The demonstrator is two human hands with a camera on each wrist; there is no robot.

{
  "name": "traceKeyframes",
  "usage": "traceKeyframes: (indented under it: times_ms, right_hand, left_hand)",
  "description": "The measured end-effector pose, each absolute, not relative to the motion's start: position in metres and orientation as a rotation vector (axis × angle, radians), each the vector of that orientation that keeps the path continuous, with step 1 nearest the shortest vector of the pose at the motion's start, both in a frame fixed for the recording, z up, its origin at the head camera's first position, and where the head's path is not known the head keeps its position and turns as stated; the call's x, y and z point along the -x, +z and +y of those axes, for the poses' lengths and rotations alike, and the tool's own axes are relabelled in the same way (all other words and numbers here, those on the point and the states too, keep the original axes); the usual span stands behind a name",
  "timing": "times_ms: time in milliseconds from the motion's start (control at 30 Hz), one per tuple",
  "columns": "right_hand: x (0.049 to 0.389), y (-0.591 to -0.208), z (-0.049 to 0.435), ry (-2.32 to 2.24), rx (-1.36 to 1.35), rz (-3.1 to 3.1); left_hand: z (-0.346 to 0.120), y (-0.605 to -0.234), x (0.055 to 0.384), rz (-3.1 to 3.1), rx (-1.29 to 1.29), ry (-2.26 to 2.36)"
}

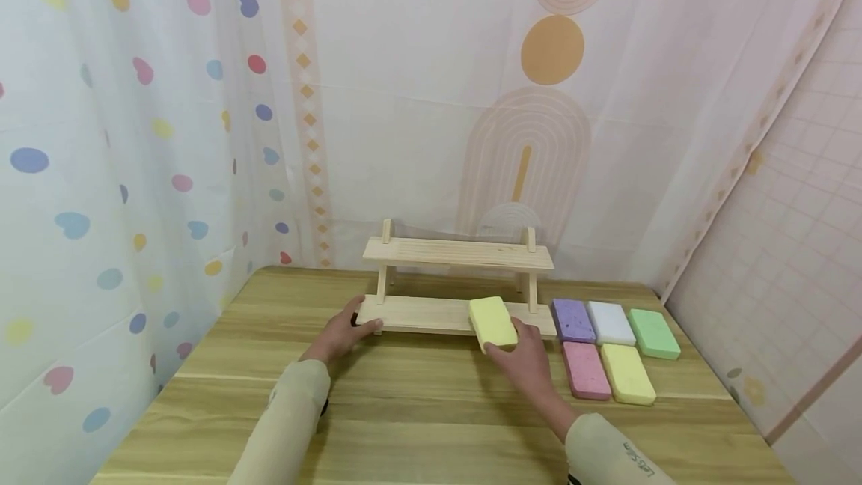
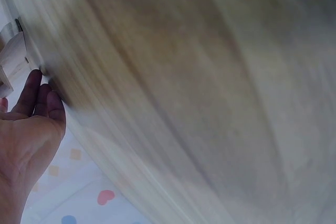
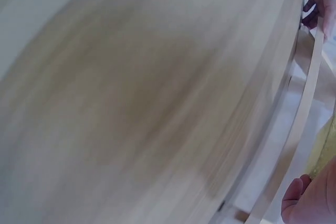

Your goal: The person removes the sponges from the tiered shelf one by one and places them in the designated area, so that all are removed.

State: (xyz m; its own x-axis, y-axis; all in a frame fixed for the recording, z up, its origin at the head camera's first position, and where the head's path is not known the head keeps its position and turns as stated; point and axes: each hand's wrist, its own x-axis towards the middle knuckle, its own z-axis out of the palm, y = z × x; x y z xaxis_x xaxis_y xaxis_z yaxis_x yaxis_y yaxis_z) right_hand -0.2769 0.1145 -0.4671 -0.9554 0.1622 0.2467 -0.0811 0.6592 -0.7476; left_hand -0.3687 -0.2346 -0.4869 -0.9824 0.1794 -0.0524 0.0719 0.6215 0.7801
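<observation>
A small two-tier wooden shelf point(image 1: 417, 313) stands towards the back of the table. At the left end of its lower board, my left hand point(image 1: 342, 337) grips the edge, thumb in front and fingers round the side. In my right hand point(image 1: 528, 365) is a pale yellow sponge block point(image 1: 493, 322), pinched between thumb and fingers. The block is tilted over the right part of the lower board; whether it touches the board I cannot tell. In the right wrist view only a sliver of the yellow sponge block point(image 3: 321, 150) shows beside the right hand point(image 3: 315, 195).
Right of the shelf lie purple point(image 1: 573, 320), white point(image 1: 611, 322) and green point(image 1: 654, 334) blocks in a back row. Pink point(image 1: 587, 371) and second yellow point(image 1: 628, 373) blocks lie before them. Patterned curtains point(image 1: 404, 133) hang behind the wood-grain table point(image 1: 417, 410).
</observation>
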Motion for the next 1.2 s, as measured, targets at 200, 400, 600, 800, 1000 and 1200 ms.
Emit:
traceKeyframes:
  times_ms: [200, 400, 600, 800, 1000, 1200]
  right_hand:
    - [0.273, -0.466, 0.138, 1.199, 0.095, -2.584]
    - [0.268, -0.464, 0.159, 1.205, 0.124, -2.601]
    - [0.263, -0.465, 0.18, 1.166, 0.149, -2.636]
    - [0.259, -0.468, 0.2, 1.15, 0.125, -2.662]
    - [0.251, -0.464, 0.213, 1.181, 0.143, -2.694]
    - [0.245, -0.462, 0.228, 1.194, 0.175, -2.678]
  left_hand:
    - [-0.234, -0.487, 0.369, 2.724, -0.21, 1.287]
    - [-0.235, -0.486, 0.368, 2.724, -0.205, 1.285]
    - [-0.235, -0.487, 0.368, 2.728, -0.2, 1.281]
    - [-0.234, -0.485, 0.367, 2.73, -0.197, 1.274]
    - [-0.233, -0.483, 0.365, 2.726, -0.198, 1.281]
    - [-0.234, -0.483, 0.365, 2.734, -0.197, 1.27]
